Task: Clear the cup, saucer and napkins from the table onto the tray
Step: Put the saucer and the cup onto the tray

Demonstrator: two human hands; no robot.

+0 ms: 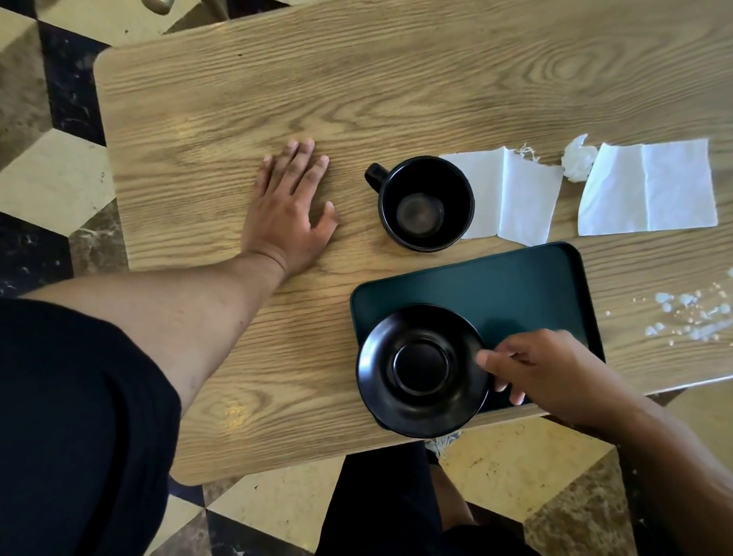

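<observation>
My right hand point(541, 371) pinches the right rim of the black saucer point(419, 370), which sits over the near left corner of the dark green tray point(525, 287). The empty black cup point(426, 203) stands on the wooden table just beyond the tray, handle pointing far-left. A torn white napkin point(508, 196) lies right of the cup, partly under it. A crumpled napkin ball point(578, 161) and a flat napkin point(646, 187) lie further right. My left hand point(290, 205) rests flat on the table, left of the cup, fingers spread.
The wooden table point(348, 89) has a white spill with crumbs point(694, 314) near its right front edge. The tray's near edge sits close to the table's front edge. Checkered stone floor lies all round, and my legs stand below the table edge.
</observation>
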